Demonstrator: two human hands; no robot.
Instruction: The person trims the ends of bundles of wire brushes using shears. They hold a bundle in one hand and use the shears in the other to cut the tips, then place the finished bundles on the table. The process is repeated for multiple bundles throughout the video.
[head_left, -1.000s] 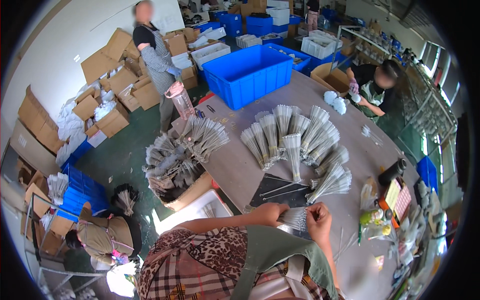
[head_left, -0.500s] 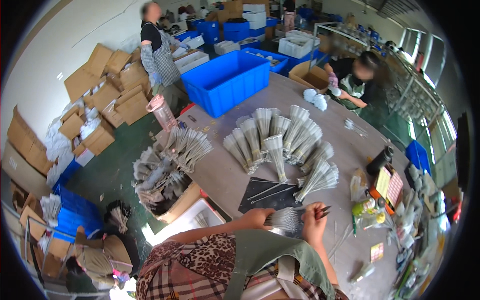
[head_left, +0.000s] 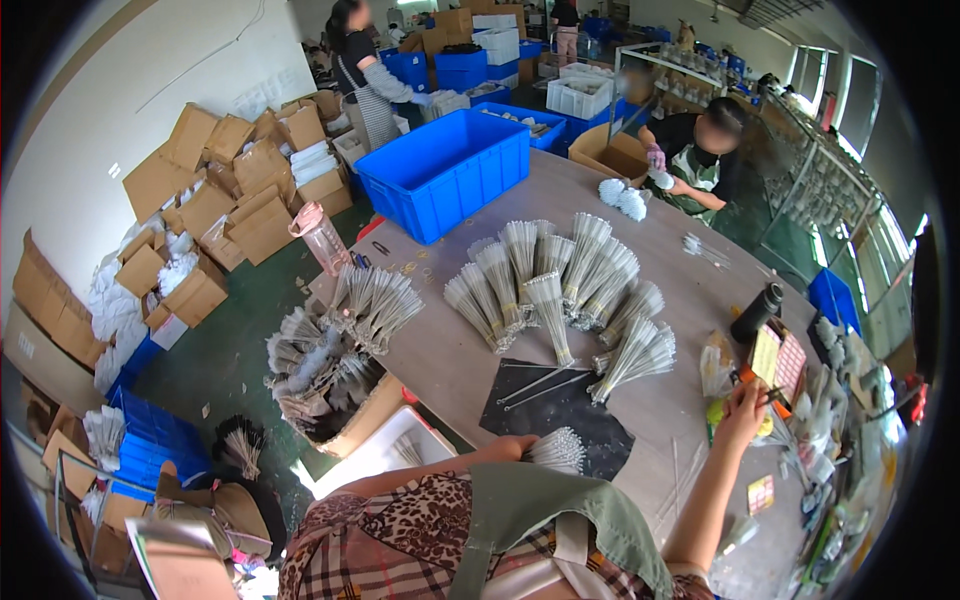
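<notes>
My left hand (head_left: pixel 514 447) is closed round a bundle of thin wire-stemmed pieces (head_left: pixel 556 450), which look like slim brushes, their pale rounded ends pointing away from me. It is low over a black sheet (head_left: pixel 560 410), close to my apron. Out to the right, my right hand (head_left: pixel 740 412) is closed on a small dark pointed tool (head_left: pixel 774 396) whose exact kind I cannot make out. That hand is beside the orange box (head_left: pixel 783 362). Several similar bundles (head_left: pixel 590 262) fan out on the table beyond the sheet, and a few loose wire stems (head_left: pixel 540 388) lie on the sheet.
A big blue crate (head_left: pixel 445 175) stands at the table's far edge, near a pink bottle (head_left: pixel 320 238). More bundles fill a carton (head_left: pixel 350 415) at the left. A black flask (head_left: pixel 757 313) and plastic bags (head_left: pixel 838 400) are on the right. A co-worker (head_left: pixel 695 150) sits across the table.
My right hand has moved away from the bundle, rightward to the orange box, taking the dark tool along. My left hand keeps the bundle, shifted slightly nearer my body.
</notes>
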